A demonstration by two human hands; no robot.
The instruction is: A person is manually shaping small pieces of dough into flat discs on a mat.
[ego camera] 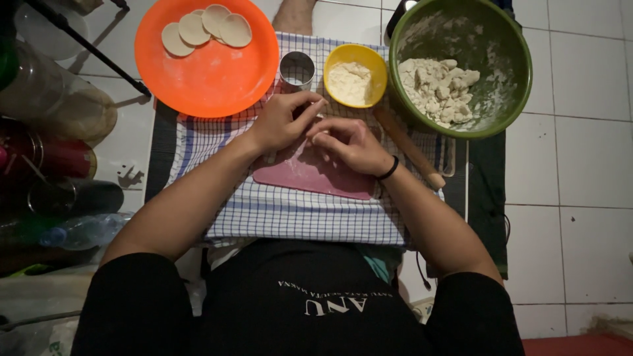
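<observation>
My left hand (283, 122) and my right hand (349, 144) meet over a pink cutting board (310, 177) that lies on a blue checked cloth (297, 214). Both pinch a small pale piece of dough (319, 137) between their fingertips; most of it is hidden by the fingers. A black band sits on my right wrist. Just beyond the hands stand a round metal cutter ring (297, 69) and a yellow bowl (356, 74) of flour. A wooden rolling pin (410, 149) lies right of my right hand.
An orange plate (208, 66) at the back left carries several flat dough discs (206, 29). A green bowl (460, 66) at the back right holds torn dough pieces. Bottles and jars (53, 158) crowd the left side. White floor tiles (580, 165) lie to the right.
</observation>
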